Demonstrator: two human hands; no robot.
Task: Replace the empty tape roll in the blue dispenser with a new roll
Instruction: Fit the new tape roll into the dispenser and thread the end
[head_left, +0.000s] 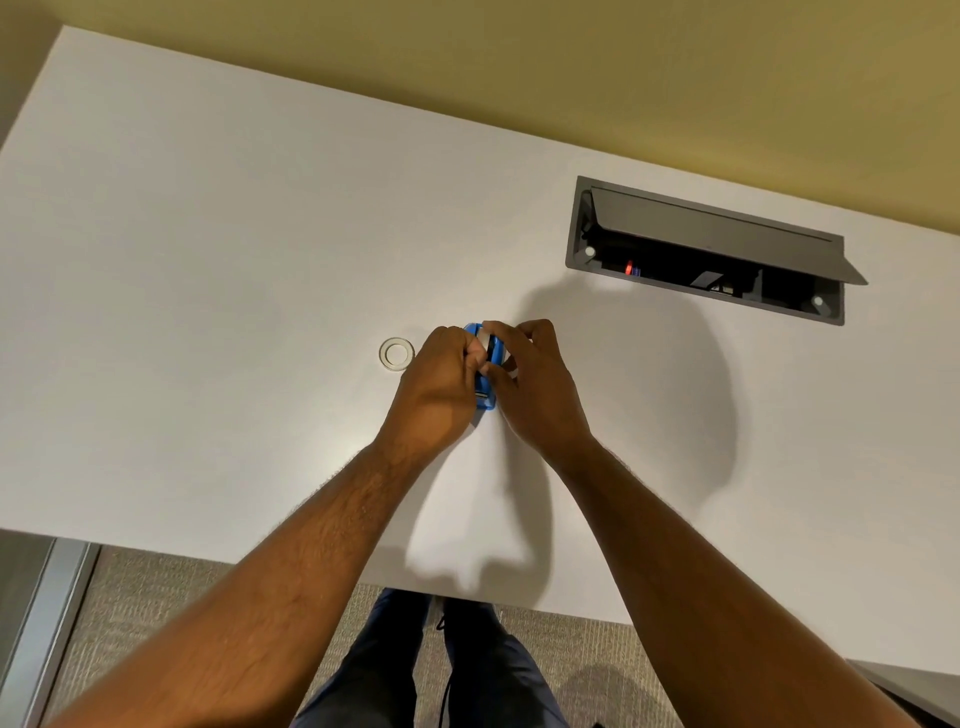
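The blue tape dispenser (488, 375) stands on the white table (208, 260), mostly covered by both hands. My left hand (434, 387) grips its left side. My right hand (530, 384) closes on its right side, with thumb and fingertips at a pale roll (487, 340) sitting in the dispenser's top. Whether that roll is fully seated is hidden by my fingers. A clear, nearly transparent tape ring (397, 354) lies flat on the table just left of my left hand, apart from it.
A grey cable box (711, 249) with its lid open is sunk into the table at the back right. The table's near edge runs below my forearms, with carpet and my legs beneath it. A yellow-green wall lies beyond the far edge.
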